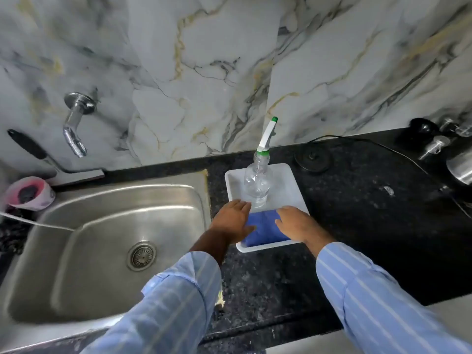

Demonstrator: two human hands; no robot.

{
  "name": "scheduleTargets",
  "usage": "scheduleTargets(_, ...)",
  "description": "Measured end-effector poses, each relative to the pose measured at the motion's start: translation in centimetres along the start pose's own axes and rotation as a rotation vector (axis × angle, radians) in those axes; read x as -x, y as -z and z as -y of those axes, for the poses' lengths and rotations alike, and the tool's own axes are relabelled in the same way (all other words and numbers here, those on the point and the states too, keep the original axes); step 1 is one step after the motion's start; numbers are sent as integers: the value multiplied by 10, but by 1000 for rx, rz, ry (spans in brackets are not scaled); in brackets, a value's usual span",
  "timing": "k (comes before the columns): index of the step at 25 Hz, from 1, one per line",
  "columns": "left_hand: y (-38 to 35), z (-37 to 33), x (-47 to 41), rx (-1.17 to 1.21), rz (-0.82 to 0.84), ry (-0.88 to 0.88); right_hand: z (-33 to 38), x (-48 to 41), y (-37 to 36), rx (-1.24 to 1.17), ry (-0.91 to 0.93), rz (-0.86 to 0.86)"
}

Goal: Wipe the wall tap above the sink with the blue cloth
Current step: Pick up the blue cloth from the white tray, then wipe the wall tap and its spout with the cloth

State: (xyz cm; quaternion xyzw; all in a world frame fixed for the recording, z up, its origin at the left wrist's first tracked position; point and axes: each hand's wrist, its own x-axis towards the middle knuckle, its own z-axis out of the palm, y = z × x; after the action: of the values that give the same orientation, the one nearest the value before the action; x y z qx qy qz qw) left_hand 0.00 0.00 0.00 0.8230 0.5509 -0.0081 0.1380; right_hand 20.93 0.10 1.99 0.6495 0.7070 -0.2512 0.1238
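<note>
Both hands are down at the white tray [293, 175] right now. Left hand [233, 218] lies flat with fingers spread over the tray's left edge, its thumb reaching onto the blue cloth [263, 227]. Right hand [297, 224] sits palm down on the right side of that cloth, fingers loosely extended and touching the fabric. Neither hand has closed around anything; both look open and flat on top of the cloth.

That blue cloth is folded and lies in the near end of the tray, between the two hands. Just behind it, in the same tray, a clear spray bottle [256, 185] stands upright with its white and green trigger head pointing up toward the marble wall [204, 60].

Over to the left, the chrome wall tap [75, 123] juts out from the marble, well apart from the hands and untouched. Below it is the steel sink [102, 238], its drain visible in the basin. A black-handled squeegee [51, 162] rests at the sink's back edge, and a pink tub [29, 192] sits at the left corner.

Dark speckled worktop [357, 226] carries the tray, with a black cable trailing along its back. Striped blue sleeves [383, 302] cover both forearms.
</note>
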Motion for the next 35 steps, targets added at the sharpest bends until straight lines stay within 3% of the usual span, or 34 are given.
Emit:
scheduleTargets(4, -36, -14, -30, -237, 80, 60, -30, -25, -23, 6, -12, -56)
scheduleTargets(9, -50, -17, -48, -243, 58, 95, -36, -57, -34, 282, 119, -145)
scheduleTargets(13, -41, -21, -42, 77, -12, 145, -29, -55, -12, 345, 76, -68)
scheduleTargets(17, -7, -9, -22, 478, -91, 199, -13, -33, 23, 214, 56, -34)
scheduleTargets(26, 138, 82, 54, 900, -647, 415, 114, 19, 142, -146, 325, -283)
scheduleTargets(35, 270, 228, 141, 946, -1053, 441, 307, 7, 218, -504, 600, -567)
